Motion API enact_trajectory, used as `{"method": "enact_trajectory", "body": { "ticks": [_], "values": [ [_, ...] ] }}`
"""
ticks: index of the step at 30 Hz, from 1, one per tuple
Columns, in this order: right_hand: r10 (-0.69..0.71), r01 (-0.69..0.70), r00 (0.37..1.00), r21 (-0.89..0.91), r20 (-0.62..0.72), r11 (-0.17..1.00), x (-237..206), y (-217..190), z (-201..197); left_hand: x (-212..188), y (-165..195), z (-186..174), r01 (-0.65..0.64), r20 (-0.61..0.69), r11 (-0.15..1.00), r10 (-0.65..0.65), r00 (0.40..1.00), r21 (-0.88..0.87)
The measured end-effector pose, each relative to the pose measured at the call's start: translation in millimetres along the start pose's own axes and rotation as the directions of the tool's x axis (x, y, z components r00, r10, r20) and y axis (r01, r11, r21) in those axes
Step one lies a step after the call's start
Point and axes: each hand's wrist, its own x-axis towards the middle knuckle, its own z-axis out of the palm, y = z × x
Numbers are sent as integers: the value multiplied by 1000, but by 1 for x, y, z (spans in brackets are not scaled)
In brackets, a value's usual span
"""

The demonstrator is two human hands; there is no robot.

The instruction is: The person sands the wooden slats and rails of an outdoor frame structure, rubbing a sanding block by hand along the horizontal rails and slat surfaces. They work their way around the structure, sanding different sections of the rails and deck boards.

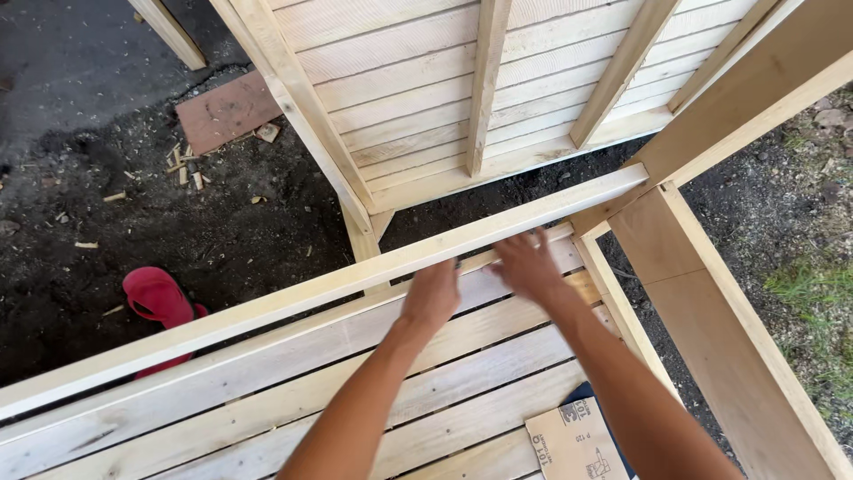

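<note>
A long pale wooden rail (293, 298) runs diagonally from the lower left to a corner post at the upper right. My left hand (432, 293) curls against the rail's near side around its middle; whether the fingers truly grip it I cannot tell. My right hand (526, 260) is a little to the right, blurred, fingers spread, just under the rail and over the slatted boards (462, 382).
A slatted wooden wall panel (498, 80) stands beyond the rail. A thick post (720, 320) slopes down on the right. A red sandal (160, 298) lies on dark soil at the left. Wood scraps (187, 164), a brown board (227, 111) and a cardboard piece (573, 440) are about.
</note>
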Motion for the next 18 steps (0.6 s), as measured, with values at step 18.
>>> {"method": "enact_trajectory", "body": {
  "ticks": [18],
  "values": [
    [-90,171,917,180,-389,969,-41,-66,14,-11,-14,-32,261,105,964,-266,958,54]
  ]
}}
